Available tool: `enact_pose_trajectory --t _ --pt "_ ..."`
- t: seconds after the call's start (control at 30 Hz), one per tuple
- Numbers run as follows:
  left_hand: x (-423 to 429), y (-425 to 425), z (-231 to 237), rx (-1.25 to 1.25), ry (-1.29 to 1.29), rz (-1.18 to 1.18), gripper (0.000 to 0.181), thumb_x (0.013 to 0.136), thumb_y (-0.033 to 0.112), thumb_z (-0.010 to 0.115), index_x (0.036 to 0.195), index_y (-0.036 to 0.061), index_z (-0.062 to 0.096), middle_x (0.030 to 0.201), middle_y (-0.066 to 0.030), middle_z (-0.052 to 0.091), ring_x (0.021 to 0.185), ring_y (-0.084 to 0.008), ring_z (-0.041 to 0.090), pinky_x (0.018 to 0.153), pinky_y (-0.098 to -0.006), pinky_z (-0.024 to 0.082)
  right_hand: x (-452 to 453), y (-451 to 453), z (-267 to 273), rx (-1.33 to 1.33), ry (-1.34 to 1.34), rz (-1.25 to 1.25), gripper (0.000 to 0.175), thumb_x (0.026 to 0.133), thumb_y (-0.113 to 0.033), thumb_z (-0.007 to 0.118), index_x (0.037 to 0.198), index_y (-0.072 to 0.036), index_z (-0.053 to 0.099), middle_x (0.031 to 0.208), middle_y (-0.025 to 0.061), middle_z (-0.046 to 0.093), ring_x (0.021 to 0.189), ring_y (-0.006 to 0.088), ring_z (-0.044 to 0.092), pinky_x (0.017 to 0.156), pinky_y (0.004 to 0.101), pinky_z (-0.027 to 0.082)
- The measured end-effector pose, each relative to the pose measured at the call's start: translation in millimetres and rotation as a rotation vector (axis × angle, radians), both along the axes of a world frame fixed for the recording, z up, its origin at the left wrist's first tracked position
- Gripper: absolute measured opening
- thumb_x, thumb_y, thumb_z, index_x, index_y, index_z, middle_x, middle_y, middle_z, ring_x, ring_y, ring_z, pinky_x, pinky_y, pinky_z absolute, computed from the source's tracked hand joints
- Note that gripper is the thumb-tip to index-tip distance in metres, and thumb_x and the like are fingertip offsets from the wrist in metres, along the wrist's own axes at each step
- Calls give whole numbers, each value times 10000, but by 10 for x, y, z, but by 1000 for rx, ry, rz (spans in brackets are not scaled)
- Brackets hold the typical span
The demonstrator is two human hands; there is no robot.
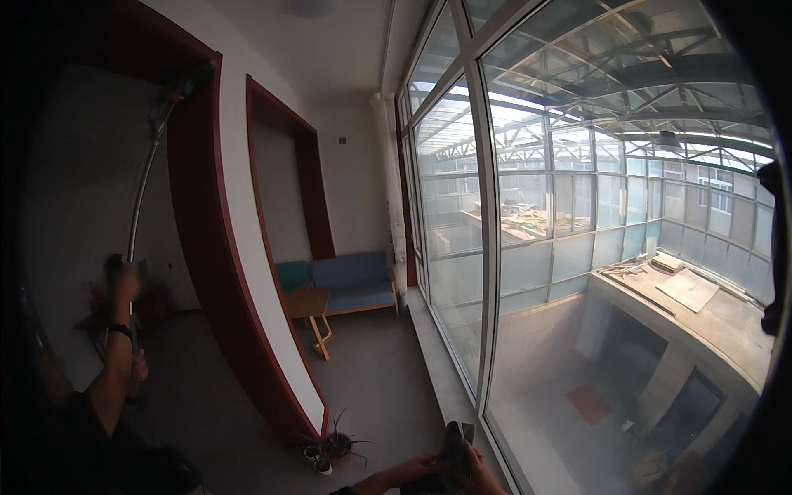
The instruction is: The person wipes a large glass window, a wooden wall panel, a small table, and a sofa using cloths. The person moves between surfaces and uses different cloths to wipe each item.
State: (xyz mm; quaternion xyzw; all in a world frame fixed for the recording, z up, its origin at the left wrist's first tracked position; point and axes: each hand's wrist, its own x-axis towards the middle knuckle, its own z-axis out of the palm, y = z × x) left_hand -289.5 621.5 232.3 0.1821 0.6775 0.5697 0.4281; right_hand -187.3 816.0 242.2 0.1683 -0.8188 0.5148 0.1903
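Low in the head view, my left hand and my right hand are together on a dark object. The object is black, with a greyer flat part at its upper right; shadow keeps me from telling exactly what it is. My left fingers reach its left side, and my right fingers wrap its right side. Both hands are beside the pale window sill, below the tall window in a white frame.
At left, another person's arm and hands grip a long metal pole; its dark head is up by the dark-red door frame. Potted plants stand on the floor. Farther off are a wooden table and blue sofa.
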Motion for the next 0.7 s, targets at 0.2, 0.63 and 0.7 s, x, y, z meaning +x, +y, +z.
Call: enact_pose_trajectory --t 0.2,0.63,0.7 --pt "-288 -522 -419 -84 197 62 440 925 241 586 1298 19 508 1182 -77 622 1068 -151 569 939 -300 447 -265 -506 -20 50 -10 170 694 864 -149 647 1458 -58 299 1417 265 334 1311 434 330 1062 451 334" --pt "-381 -1348 -229 -80 -6 666 514 906 301 629 1335 60 480 1224 -75 576 1067 -192 565 915 -342 438 -411 -608 77 -50 -45 181 633 817 -62 708 1383 -95 427 1460 125 357 1276 337 416 945 414 482" --pt "-419 -1456 -319 -26 -43 690 535 900 308 641 1344 63 471 1238 -69 566 1080 -194 558 919 -355 435 -427 -554 -1 -105 -140 192 613 828 -66 699 1378 -94 430 1455 122 362 1281 324 416 941 413 489"
